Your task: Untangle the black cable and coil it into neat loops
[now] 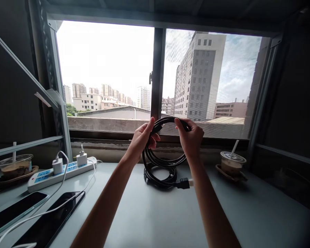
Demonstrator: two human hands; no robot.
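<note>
A coiled black cable (167, 120) is held up in front of the window, a loop between my two hands. My left hand (142, 138) grips its left side, thumb up, near a black connector end (157, 128). With thumb and fingers closed, my right hand (191, 136) pinches the upper right of the coil. Below, a second coiled black cable (157, 182) lies on the table. A black plug with a pale metal tip, like an HDMI plug (183, 183), sticks out to its right.
On the left of the table (144, 220) are a power strip (64, 172) with two white chargers, white cords and two dark-screened phones (54, 217) (18, 210). Lidded drink cups with straws stand at the left (15, 167) and right (232, 163). A metal frame (59, 86) surrounds the window.
</note>
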